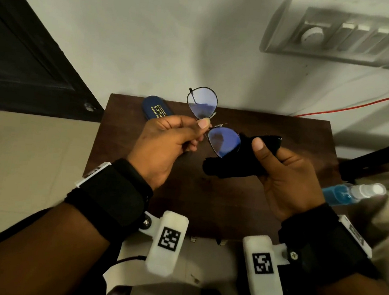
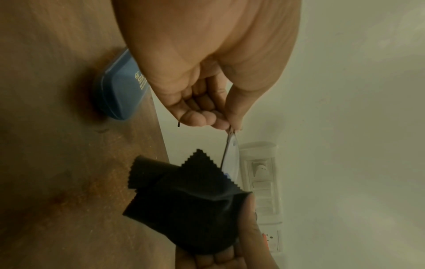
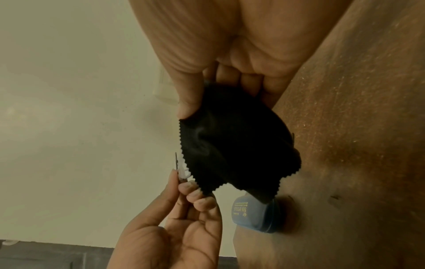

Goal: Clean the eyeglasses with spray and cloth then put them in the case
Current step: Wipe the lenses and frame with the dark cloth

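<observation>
Surface: dark wooden table (image 1: 207, 196) against white wall.
Eyeglasses (image 1: 213, 123): above table, left hand (image 1: 165, 144) pinching bridge.
Cloth (image 1: 235, 161): right hand (image 1: 288, 179) grips it at lens.
Handling: light, fragile; hold frame.
Case (image 1: 155, 110): closed, behind.

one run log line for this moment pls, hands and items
left hand: pinches eyeglasses at bridge | right hand: holds black cloth at lens | case: shut, on table | spray bottle: table's right edge
</observation>
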